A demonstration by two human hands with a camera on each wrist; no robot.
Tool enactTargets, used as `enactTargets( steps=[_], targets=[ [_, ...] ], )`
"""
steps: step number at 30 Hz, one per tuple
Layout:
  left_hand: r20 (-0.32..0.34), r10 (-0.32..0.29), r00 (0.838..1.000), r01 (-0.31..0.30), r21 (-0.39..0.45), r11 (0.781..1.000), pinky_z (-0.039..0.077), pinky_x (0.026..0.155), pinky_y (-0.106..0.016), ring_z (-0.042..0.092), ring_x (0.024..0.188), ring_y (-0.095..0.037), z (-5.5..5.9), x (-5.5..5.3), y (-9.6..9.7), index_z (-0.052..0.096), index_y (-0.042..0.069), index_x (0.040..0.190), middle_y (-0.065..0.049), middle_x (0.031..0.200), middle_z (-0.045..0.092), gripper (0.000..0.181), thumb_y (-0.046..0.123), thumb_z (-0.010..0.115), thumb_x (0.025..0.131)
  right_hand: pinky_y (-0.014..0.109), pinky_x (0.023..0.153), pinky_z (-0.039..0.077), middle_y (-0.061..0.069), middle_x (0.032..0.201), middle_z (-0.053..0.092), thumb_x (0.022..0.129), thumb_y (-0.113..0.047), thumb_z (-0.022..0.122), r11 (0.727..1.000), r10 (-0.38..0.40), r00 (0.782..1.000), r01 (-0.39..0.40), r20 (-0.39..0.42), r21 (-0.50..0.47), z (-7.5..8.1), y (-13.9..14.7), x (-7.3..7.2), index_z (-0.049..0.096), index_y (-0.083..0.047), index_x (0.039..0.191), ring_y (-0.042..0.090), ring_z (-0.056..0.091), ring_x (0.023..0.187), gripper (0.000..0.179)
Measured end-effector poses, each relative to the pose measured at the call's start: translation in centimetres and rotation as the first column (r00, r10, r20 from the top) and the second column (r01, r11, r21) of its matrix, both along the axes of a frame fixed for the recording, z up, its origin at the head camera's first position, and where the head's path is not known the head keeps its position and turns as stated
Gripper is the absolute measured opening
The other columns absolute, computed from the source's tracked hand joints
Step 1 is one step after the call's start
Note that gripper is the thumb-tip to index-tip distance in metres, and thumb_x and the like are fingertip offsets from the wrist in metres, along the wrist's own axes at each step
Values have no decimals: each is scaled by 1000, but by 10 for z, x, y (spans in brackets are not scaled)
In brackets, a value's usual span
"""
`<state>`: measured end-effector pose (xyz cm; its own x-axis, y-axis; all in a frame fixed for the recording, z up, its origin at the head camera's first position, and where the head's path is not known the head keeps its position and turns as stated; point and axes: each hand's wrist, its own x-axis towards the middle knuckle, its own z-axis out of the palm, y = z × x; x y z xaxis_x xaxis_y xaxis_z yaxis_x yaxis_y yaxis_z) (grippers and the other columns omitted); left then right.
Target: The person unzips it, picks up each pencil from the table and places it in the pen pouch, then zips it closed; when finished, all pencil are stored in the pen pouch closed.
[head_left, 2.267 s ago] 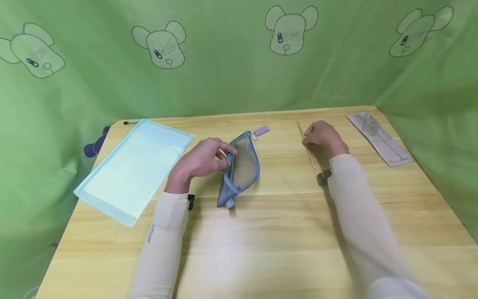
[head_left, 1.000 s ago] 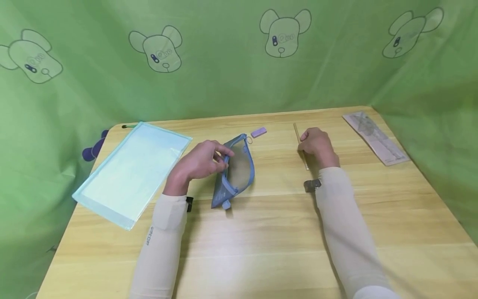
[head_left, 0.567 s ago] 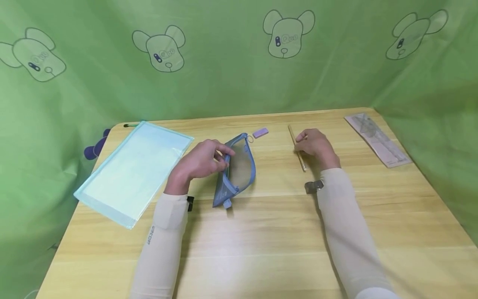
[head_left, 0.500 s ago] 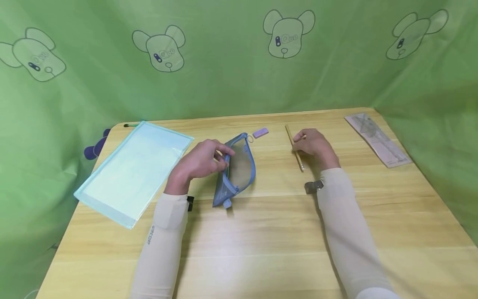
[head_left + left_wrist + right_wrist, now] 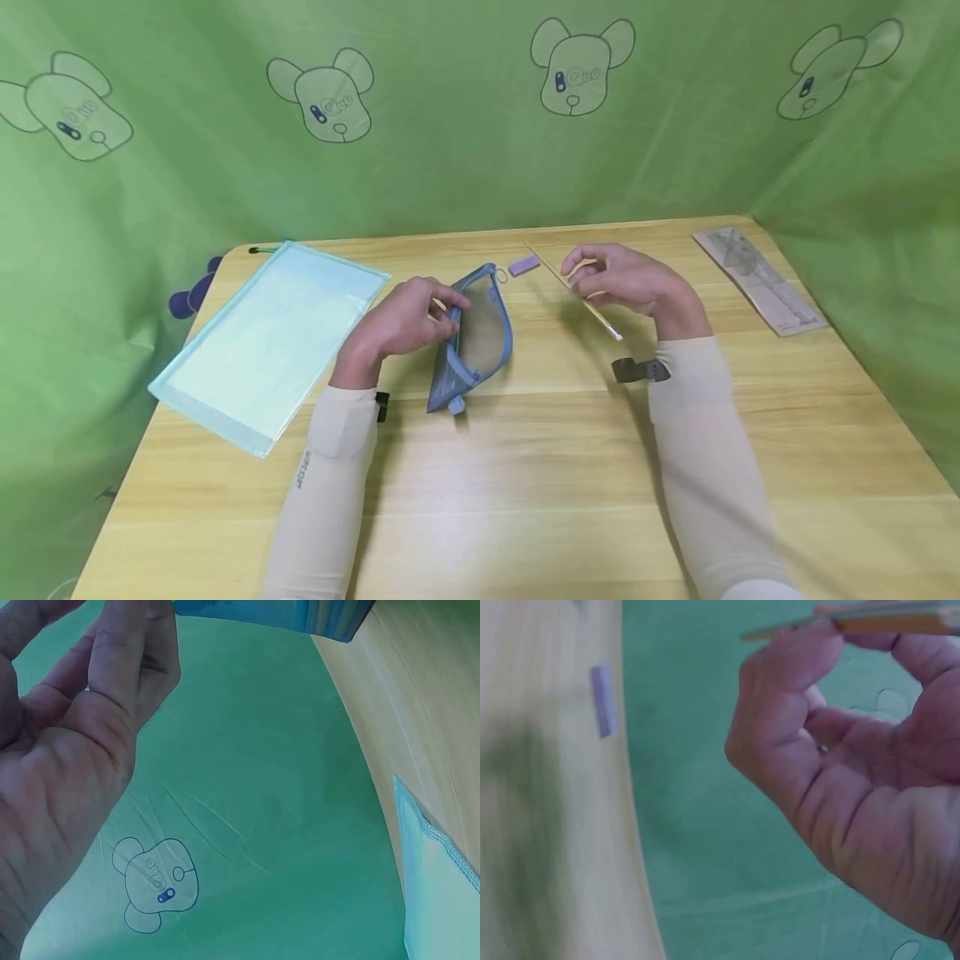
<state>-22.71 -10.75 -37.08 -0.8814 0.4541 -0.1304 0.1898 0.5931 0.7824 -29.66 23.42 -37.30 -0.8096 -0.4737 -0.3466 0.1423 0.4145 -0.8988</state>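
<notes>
My left hand (image 5: 405, 318) pinches the near-left rim of a blue mesh zip pencil pouch (image 5: 448, 379), whose mouth gapes toward the right. Between the fingertips of my right hand (image 5: 622, 279) is a thin yellow pencil (image 5: 596, 315), tilted, its eraser end toward me. In the right wrist view the pencil (image 5: 900, 621) crosses above the curled fingers. A strip of the pouch (image 5: 255, 610) shows at the top of the left wrist view. Just behind the pouch lies a small purple eraser (image 5: 523, 266). What the pouch holds is mostly hidden.
A pale blue clear zip folder (image 5: 270, 346) lies at the left of the wooden table (image 5: 525, 500), with a dark-tipped green stick (image 5: 262, 249) behind its corner. At the back right is a flat pink package (image 5: 759, 279). Green printed cloth (image 5: 450, 167) surrounds the table.
My right hand has lifted the pencil off the table, shifted it left toward the pouch and turned it more slantwise. My left hand keeps its hold on the pouch rim.
</notes>
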Motion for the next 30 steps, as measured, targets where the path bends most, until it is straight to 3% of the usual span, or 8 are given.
enactTargets(
  steps=[6, 11, 18, 21, 22, 25, 30],
  targets=[
    [1, 6, 1000, -6, -3, 1000, 50, 71, -25, 74, 107, -25, 0, 0, 0, 74, 5, 133, -18, 130, 72, 48, -7, 58, 90, 22, 66, 43, -4, 81, 59, 88, 6, 61, 981, 189, 982, -189, -4, -34, 9, -11, 9, 57, 0, 114, 10, 49, 74, 27],
    [-3, 1, 1000, -1, -1, 1000, 50, 71, -24, 72, 104, -24, 1, 1, 2, 73, 3, 134, -20, 129, 72, 48, -7, 60, 89, 22, 63, 42, -4, 76, 56, 86, 5, 62, 972, 236, 972, -236, 7, -8, 2, -31, 10, 59, -1, 108, 10, 47, 70, 22],
    [-7, -16, 1000, 16, 7, 1000, 49, 70, -23, 65, 89, -17, 0, 0, 8, 73, 2, 134, -18, 125, 71, 46, -5, 64, 90, 22, 60, 39, -2, 81, 52, 87, 4, 60, 986, 167, 985, -166, -47, 7, -13, -66, 11, 57, 1, 104, 9, 45, 62, 17],
    [-18, -23, 1000, 24, 7, 1000, 49, 70, -23, 62, 82, -14, -1, -1, 11, 73, 1, 134, -14, 109, 72, 43, -4, 67, 91, 22, 59, 40, -4, 78, 53, 87, 4, 60, 991, 131, 988, -128, -79, 40, -18, -82, 13, 58, 0, 102, 9, 45, 61, 15],
    [-20, -25, 999, 25, 6, 1000, 50, 70, -24, 61, 81, -14, -1, -1, 12, 73, 1, 134, -11, 103, 72, 43, -3, 68, 92, 22, 60, 40, -3, 70, 51, 87, 4, 61, 992, 116, 990, -112, -80, 56, -20, -87, 13, 59, -1, 101, 9, 46, 61, 15],
    [-22, -23, 1000, 23, 6, 1000, 51, 70, -23, 63, 81, -14, -4, -3, 15, 73, 0, 134, -7, 90, 72, 41, -2, 70, 93, 21, 62, 45, -2, 75, 53, 87, 4, 63, 994, 74, 992, -65, -100, 88, -24, -101, 16, 59, -2, 98, 11, 51, 67, 13],
    [7, 17, 1000, -17, 50, 999, 52, 70, -23, 66, 88, -18, -8, -5, 17, 73, 2, 135, -13, 108, 76, 42, -2, 71, 94, 28, 71, 56, 2, 83, 57, 89, 5, 66, 994, 0, 989, 17, -147, 111, -29, -118, 22, 60, -4, 95, 15, 58, 74, 12]
  ],
)
